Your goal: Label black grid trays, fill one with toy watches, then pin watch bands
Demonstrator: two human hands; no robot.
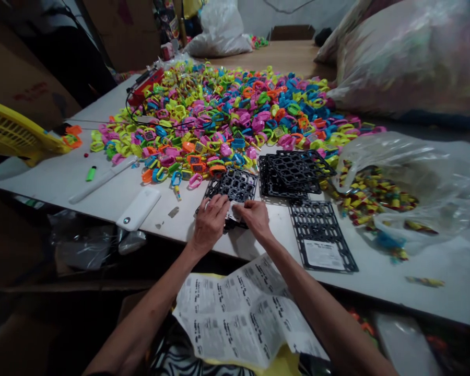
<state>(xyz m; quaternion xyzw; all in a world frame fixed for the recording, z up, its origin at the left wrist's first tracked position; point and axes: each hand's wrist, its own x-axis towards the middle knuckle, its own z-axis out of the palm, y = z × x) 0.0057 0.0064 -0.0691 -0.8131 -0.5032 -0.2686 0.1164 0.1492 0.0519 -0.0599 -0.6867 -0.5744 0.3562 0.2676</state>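
A black plastic lattice tray point(235, 183) lies at the table's front edge. A small white sticker label point(232, 212) is on its near part, partly hidden by my fingers. My left hand point(209, 222) is closed at the tray's near left side, its fingertips beside the label. From the right, my right hand point(255, 216) pinches the label's edge. Below my hands, a sheet of printed labels point(235, 313) rests on my lap. Another black tray point(321, 224), with a label point(324, 254) on its near end, lies to the right.
Several black trays point(293, 172) are stacked behind. A heap of colourful toy watches point(235, 115) spreads across the table. Clear bag with small wrapped pieces point(376, 193) stands right; white power bank point(139, 209), green lighter point(91, 173) and yellow basket point(15, 130) are left.
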